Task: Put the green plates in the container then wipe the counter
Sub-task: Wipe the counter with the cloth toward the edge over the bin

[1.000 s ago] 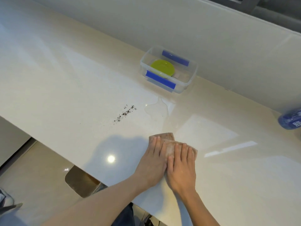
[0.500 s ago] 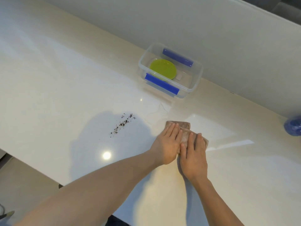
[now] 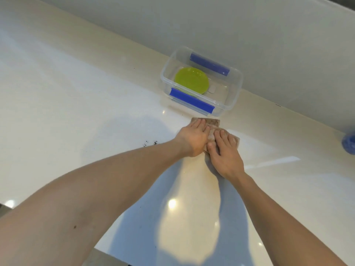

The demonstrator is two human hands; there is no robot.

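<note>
A green plate (image 3: 192, 79) lies flat inside the clear plastic container (image 3: 236, 89) with blue clips, which stands by the back wall. Just in front of the container, a folded brown cloth (image 3: 213, 122) lies on the cream counter (image 3: 76, 93). My left hand (image 3: 192, 139) and my right hand (image 3: 225, 153) press side by side on the cloth, palms down and fingers pointing toward the container. Most of the cloth is hidden under them. A few dark crumbs (image 3: 150, 144) show on the counter just left of my left forearm.
A blue rounded object (image 3: 348, 144) sits at the far right edge of the view. A pale wall panel (image 3: 249, 35) runs along the back of the counter. The counter's near edge is at the bottom left.
Both hands have pushed the cloth forward across the counter, over the wet patch, up to the container's front. My left forearm now covers most of the crumbs.
</note>
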